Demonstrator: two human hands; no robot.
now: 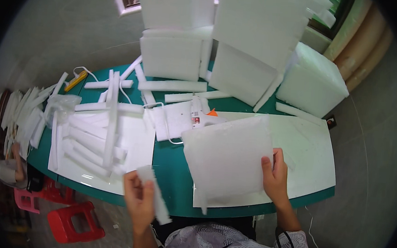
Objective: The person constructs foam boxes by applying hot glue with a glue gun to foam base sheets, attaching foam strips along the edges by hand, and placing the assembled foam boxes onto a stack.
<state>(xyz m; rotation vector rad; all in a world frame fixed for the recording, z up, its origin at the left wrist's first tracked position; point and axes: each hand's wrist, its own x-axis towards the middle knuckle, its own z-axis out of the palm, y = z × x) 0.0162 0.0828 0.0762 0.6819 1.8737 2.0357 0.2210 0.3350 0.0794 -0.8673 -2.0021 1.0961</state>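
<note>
Green table (177,168) seen from above, grey floor around. Nearest: left hand (140,200) closed on narrow foam strip (155,195), strip's long axis running from hand down toward body, held off table's near edge. Right hand (275,173) clamped on right edge of square foam sheet (226,158), sheet tilted, spread leftward from hand. Hands held well apart; strip just left of sheet's lower corner, left hand nearer. Beyond: glue gun (199,117), loose foam strips (96,135) at left, foam blocks (254,45) stacked at back.
</note>
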